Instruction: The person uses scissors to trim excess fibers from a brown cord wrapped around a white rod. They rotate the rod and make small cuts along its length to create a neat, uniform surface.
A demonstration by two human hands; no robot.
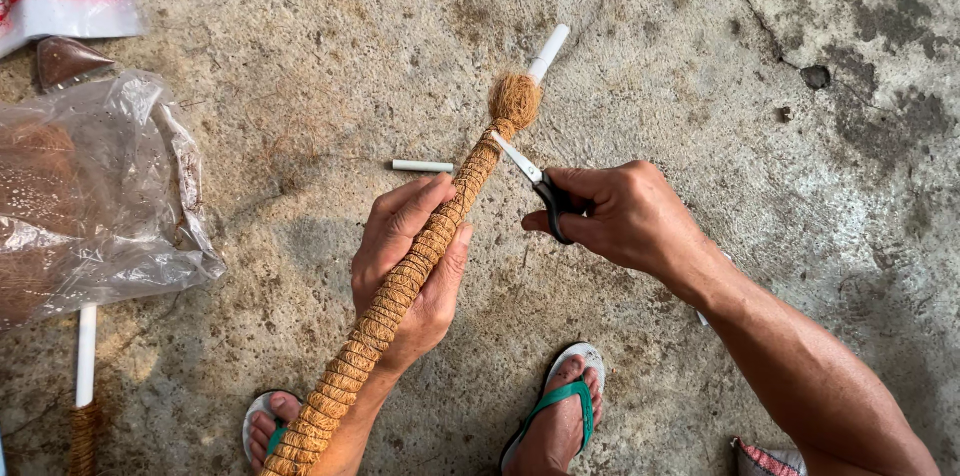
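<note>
A long pole wrapped in brown coir rope (400, 286) slants from the bottom centre up to a fuzzy coir tuft (514, 99), with a white pipe end (548, 52) sticking out past it. My left hand (405, 266) grips the wrapped pole at its middle. My right hand (620, 216) holds small scissors (535, 181) with black handles, the blades touching the rope just below the tuft.
A clear plastic bag of coir fibre (90, 196) lies at the left, with a red-and-white packet (60, 6) above it. A short white pipe piece (422, 166) lies on the concrete floor. A second wrapped pipe (85, 386) is at bottom left. My feet wear green-strapped sandals (560, 406).
</note>
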